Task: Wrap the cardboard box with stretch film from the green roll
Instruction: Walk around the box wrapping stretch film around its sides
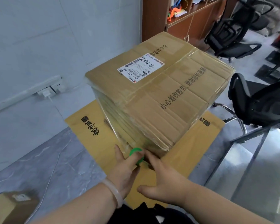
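A large cardboard box (160, 94) with a white shipping label stands on a flat sheet of yellow cardboard (94, 125). Clear stretch film covers its near-left side in several layers. The green roll (135, 151) stands at the box's near bottom corner, mostly hidden behind my hands; only its green end cap shows. My left hand (127, 168) grips the roll from the left, fingers over the cap. My right hand (162, 177) reaches in from the right with straight fingers touching the roll beside the box's corner.
Black office chairs (262, 101) stand to the right of the box, with a metal frame (252, 136) in front of them. A wooden cabinet (184, 18) is behind. A small cardboard box (10, 206) sits at bottom left, and a white cable (55, 162) runs from the wall socket.
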